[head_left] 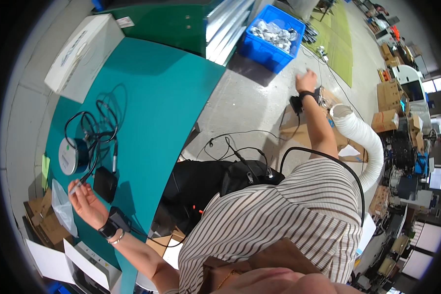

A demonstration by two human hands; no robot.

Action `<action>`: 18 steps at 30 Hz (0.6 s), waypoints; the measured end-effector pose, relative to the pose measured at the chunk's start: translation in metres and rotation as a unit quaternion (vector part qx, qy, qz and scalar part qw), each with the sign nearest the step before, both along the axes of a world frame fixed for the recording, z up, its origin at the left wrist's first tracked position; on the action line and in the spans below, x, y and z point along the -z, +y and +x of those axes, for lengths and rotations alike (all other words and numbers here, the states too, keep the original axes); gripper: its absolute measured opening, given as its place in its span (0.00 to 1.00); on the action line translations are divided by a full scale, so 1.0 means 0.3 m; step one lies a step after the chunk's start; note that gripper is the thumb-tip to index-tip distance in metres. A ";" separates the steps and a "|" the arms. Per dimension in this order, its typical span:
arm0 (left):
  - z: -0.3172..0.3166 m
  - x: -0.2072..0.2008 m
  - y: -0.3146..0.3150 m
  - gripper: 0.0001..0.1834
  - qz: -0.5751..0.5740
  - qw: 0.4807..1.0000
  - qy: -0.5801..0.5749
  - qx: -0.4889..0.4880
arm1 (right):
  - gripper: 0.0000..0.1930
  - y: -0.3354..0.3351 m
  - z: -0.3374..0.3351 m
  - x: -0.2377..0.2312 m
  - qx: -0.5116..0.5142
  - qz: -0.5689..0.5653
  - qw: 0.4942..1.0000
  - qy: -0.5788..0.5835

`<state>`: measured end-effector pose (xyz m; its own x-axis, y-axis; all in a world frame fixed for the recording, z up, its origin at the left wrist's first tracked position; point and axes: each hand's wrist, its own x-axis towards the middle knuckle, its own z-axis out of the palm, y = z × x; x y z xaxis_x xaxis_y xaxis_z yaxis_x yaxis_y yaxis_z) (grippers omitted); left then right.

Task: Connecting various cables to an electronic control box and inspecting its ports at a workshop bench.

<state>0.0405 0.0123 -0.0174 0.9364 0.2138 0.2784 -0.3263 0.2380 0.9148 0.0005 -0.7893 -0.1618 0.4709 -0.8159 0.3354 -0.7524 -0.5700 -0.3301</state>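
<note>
My left hand [87,203] is closed on a cable plug [76,187] at the left part of the green table [157,98]. The plug's black cable [90,169] runs up into a loose coil on the tabletop. Beside that hand lie a round silver-and-black device [72,157] and a small black box [105,184]. A metal cable connector [115,159] rests just above the box. My right hand [306,81] reaches out past the table over the floor, fingers somewhat apart and nothing visible in them. Both wrists carry black bands with small black modules.
A blue crate [272,41] of whitish parts stands on the floor beyond the table. White boxes [85,56] sit at the table's far left corner. A white flexible hose [370,142] and flattened cardboard [296,127] lie at right. A black bag [201,183] adjoins the table edge.
</note>
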 end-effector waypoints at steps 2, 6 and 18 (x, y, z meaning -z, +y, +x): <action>0.008 0.009 0.012 0.14 0.000 1.000 0.008 0.003 | 0.35 -0.170 -0.223 0.112 0.122 0.062 0.978 0.157; 0.026 0.031 0.015 0.15 -0.011 0.999 0.038 0.000 | 0.32 -0.320 -0.521 0.238 0.268 0.191 0.934 0.137; 0.048 0.032 0.049 0.14 0.007 0.998 0.063 0.004 | 0.23 -0.521 -0.745 0.412 0.310 0.201 0.921 0.124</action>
<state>0.0549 0.0271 -0.0271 0.9661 0.2024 0.1605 -0.2059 0.2280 0.9516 -0.2230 -0.9456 -0.2852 -0.1049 -0.9886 -0.1078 -0.9729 0.1245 -0.1949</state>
